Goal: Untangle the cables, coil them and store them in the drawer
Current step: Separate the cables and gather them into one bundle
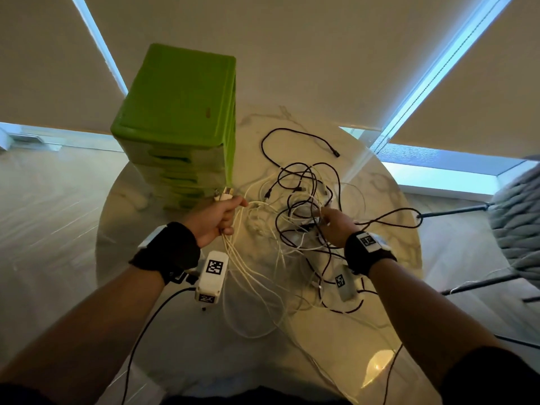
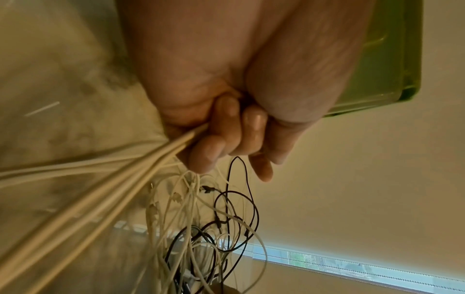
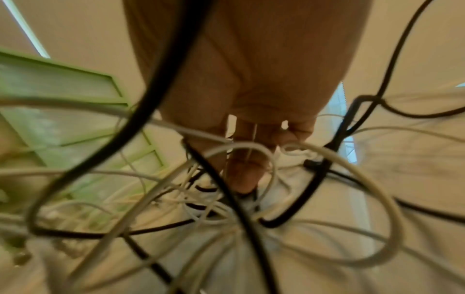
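Note:
A tangle of black and white cables lies on the round marble table. My left hand grips a bundle of white cables in a fist, just in front of the green drawer tower. Their plugs stick out above the fist. In the left wrist view the fingers curl round the white strands. My right hand is in the middle of the tangle. Its fingers point down and pinch a thin white cable. All drawers look closed.
One black cable's loose end lies toward the table's far edge. Another black loop reaches the right rim. A chair with a grey knit throw stands to the right. White loops hang toward the near edge.

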Demonstrator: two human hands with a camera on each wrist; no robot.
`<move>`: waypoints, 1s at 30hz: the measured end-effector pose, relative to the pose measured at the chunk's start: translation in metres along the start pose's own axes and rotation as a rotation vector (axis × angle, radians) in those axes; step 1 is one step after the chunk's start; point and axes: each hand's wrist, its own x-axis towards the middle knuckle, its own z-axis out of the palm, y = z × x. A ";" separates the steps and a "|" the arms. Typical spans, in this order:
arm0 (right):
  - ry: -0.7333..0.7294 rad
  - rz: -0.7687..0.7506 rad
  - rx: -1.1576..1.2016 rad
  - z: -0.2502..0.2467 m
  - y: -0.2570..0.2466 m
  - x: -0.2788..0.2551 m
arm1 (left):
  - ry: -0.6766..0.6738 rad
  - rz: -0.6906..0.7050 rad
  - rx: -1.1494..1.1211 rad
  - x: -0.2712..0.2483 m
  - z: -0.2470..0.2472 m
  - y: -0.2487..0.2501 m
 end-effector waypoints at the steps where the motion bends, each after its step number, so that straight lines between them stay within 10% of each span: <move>1: 0.010 -0.047 0.014 0.002 -0.003 0.000 | 0.004 -0.004 -0.003 0.001 0.000 -0.002; 7: -0.334 -0.193 0.095 -0.017 -0.030 -0.012 | 0.018 -0.019 0.015 0.003 0.006 -0.005; 12: 0.160 0.042 0.267 -0.046 -0.019 0.030 | 0.022 -0.019 0.007 0.003 0.009 -0.001; 20: 0.164 0.288 0.240 -0.029 -0.015 0.096 | 0.050 -0.039 -0.020 0.008 0.007 0.001; 30: 0.215 0.212 0.153 -0.021 -0.012 0.117 | 0.215 0.022 -0.058 0.017 0.026 0.000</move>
